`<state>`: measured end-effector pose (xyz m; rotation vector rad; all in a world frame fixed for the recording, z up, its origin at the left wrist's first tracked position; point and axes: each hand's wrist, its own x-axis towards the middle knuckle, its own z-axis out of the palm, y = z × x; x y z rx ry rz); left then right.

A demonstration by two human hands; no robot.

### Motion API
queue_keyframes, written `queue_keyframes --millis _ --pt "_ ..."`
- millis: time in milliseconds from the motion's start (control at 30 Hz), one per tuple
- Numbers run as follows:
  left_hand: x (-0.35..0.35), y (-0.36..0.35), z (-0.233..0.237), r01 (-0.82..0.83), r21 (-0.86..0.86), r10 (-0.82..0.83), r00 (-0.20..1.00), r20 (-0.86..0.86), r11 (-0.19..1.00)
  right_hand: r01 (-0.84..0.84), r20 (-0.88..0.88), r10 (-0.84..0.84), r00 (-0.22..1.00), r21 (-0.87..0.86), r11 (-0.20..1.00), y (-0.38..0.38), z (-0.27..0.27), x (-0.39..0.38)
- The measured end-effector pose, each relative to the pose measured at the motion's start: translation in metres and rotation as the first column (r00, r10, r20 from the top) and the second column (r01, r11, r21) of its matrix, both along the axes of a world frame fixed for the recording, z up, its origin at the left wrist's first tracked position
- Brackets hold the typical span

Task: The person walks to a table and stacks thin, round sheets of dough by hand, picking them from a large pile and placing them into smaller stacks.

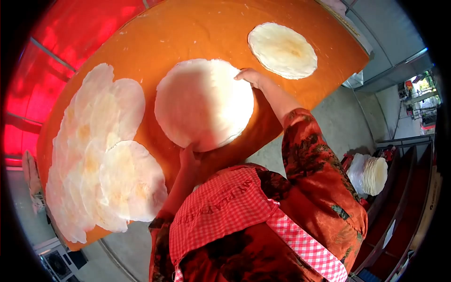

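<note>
A large stack of thin round flatbreads [199, 101] is in front of me over the orange tabletop, half in bright light and half in shadow. My left hand [189, 157] grips its near edge, the thumb on top and the other fingers hidden underneath. At the far right edge, my right hand [250, 76] pinches the rim, its fingers partly hidden. To the left lies a broad spread of overlapping thin flatbreads [80, 160]. One smaller flatbread pile [132, 181] rests on the near side of that spread.
Another round flatbread stack [282, 49] sits at the far right of the orange table [197, 28]. Beyond the table's right side, a bagged flatbread stack [374, 175] stands by dark red shelving [404, 211]. Red sheeting [84, 28] borders the left side.
</note>
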<state>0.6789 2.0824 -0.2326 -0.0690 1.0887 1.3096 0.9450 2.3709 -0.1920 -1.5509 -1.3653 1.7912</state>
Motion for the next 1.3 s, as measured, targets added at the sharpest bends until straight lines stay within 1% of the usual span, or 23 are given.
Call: queue_keyframes --millis 33,67,167,233,267,300,367,433,500,600,633,700,767,833,900,933,1033,1100,1133,1167,1233,1267,1300 --pt "0.001 0.000 0.001 -0.007 -0.016 0.006 1.000 -0.021 1.000 0.058 -0.058 -0.060 0.997 -0.048 0.997 -0.001 -0.007 0.004" --pt "0.002 0.000 -0.001 -0.003 0.025 0.004 1.000 -0.027 1.000 0.001 -0.087 -0.011 0.996 -0.114 0.994 0.000 -0.012 0.016" --pt "0.004 -0.004 -0.004 0.009 0.105 -0.005 1.000 -0.031 0.994 0.078 -0.044 -0.082 0.996 -0.084 0.993 -0.019 -0.013 0.019" --pt "0.007 -0.003 0.001 0.007 0.109 -0.005 1.000 -0.018 0.994 0.032 -0.099 -0.026 0.995 0.066 0.997 -0.017 -0.016 0.017" --pt "0.008 -0.004 -0.014 0.020 0.122 -0.025 0.999 0.041 0.992 0.014 -0.124 0.004 0.992 0.142 0.990 -0.015 -0.017 0.014" --pt "0.010 -0.006 -0.041 0.033 0.137 -0.047 0.994 0.100 0.990 0.031 -0.121 -0.011 0.993 0.168 0.985 -0.008 -0.017 0.010" --pt "0.023 -0.006 -0.044 0.033 0.103 -0.045 0.992 0.118 0.994 0.068 -0.117 -0.044 0.992 0.214 0.974 0.016 -0.019 0.006" --pt "0.045 -0.002 -0.005 0.003 0.017 -0.003 1.000 0.030 1.000 0.061 0.102 -0.115 0.988 0.424 0.903 0.033 -0.050 0.012" --pt "0.038 -0.007 -0.010 0.150 0.159 -0.146 0.989 -0.037 0.976 0.049 0.237 -0.255 0.937 0.637 0.769 0.037 -0.064 0.017" --pt "0.025 -0.014 -0.026 0.351 0.301 -0.287 0.928 -0.238 0.887 0.035 0.339 -0.379 0.861 0.704 0.709 0.001 -0.033 0.030" --pt "0.024 -0.017 -0.030 0.419 0.327 -0.319 0.893 -0.316 0.847 0.010 0.397 -0.323 0.859 0.617 0.787 -0.015 -0.025 0.030" --pt "0.028 -0.018 -0.019 0.376 0.326 -0.283 0.912 -0.297 0.868 -0.033 0.492 -0.196 0.848 0.418 0.908 -0.039 -0.015 0.029" --pt "0.029 -0.012 -0.002 0.250 0.250 -0.235 0.968 -0.088 0.935 -0.063 0.483 -0.168 0.859 0.426 0.902 -0.047 -0.030 0.029" --pt "0.030 -0.003 0.010 0.087 0.030 -0.092 0.949 0.300 0.996 -0.072 0.498 -0.164 0.852 0.420 0.905 -0.055 -0.031 0.026" --pt "0.031 -0.006 0.007 0.134 0.106 -0.148 0.980 0.131 0.985 -0.060 0.533 -0.181 0.827 0.404 0.913 -0.057 -0.030 0.019" --pt "0.032 -0.007 0.006 0.164 0.142 -0.172 0.984 0.045 0.976 -0.020 0.494 -0.187 0.849 0.384 0.923 -0.058 -0.032 0.018" --pt "0.027 -0.005 0.011 0.133 0.046 -0.140 0.962 0.236 0.990 0.095 0.313 -0.206 0.927 0.336 0.937 -0.054 -0.047 0.018" --pt "0.021 -0.008 0.012 0.153 0.096 -0.175 0.942 0.288 0.984 0.166 0.099 -0.205 0.974 0.304 0.938 -0.049 -0.064 0.025" --pt "0.014 -0.008 0.013 0.152 0.125 -0.184 0.933 0.308 0.980 0.157 0.091 -0.200 0.975 0.349 0.924 -0.046 -0.078 0.029" --pt "0.007 -0.010 0.013 0.133 0.081 -0.149 0.957 0.250 0.988 0.152 0.074 -0.198 0.977 0.405 0.902 -0.050 -0.075 0.026" --pt "-0.008 -0.016 0.010 0.078 -0.013 -0.076 0.989 0.130 0.997 0.155 0.103 -0.206 0.973 0.369 0.916 -0.054 -0.065 0.022" --pt "-0.015 -0.017 0.004 0.014 0.008 -0.013 0.989 -0.149 1.000 0.173 0.138 -0.253 0.958 0.424 0.889 -0.056 -0.062 0.021" --pt "-0.021 -0.018 -0.005 -0.041 0.038 0.053 0.909 -0.412 0.998 0.212 0.118 -0.296 0.948 0.457 0.864 -0.059 -0.061 0.018"
